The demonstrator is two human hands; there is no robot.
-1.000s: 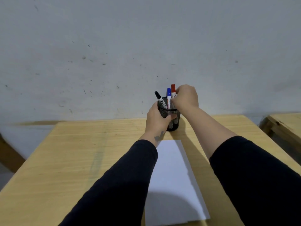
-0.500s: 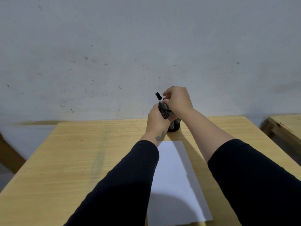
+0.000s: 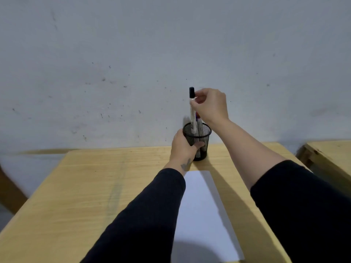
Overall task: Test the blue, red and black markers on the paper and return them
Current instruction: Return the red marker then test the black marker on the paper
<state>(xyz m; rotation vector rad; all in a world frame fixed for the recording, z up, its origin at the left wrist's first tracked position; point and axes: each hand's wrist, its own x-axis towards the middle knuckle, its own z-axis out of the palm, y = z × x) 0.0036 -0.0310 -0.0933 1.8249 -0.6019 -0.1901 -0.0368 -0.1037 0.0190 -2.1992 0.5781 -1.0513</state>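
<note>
My left hand (image 3: 183,147) wraps low at frame centre, fingers curled; my right hand (image 3: 210,106) pinches above it, both dark-sleeved forearms extended.

The black marker (image 3: 192,107) stands upright, its lower end inside the mesh cup (image 3: 197,141), beyond the white paper (image 3: 203,211).

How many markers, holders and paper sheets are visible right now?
Markers: 2, one black-capped marker in the right hand, one partly hidden in the cup.
Mesh holder: 1, gripped by the left hand.
Paper sheet: 1.
Total: 4.
</note>
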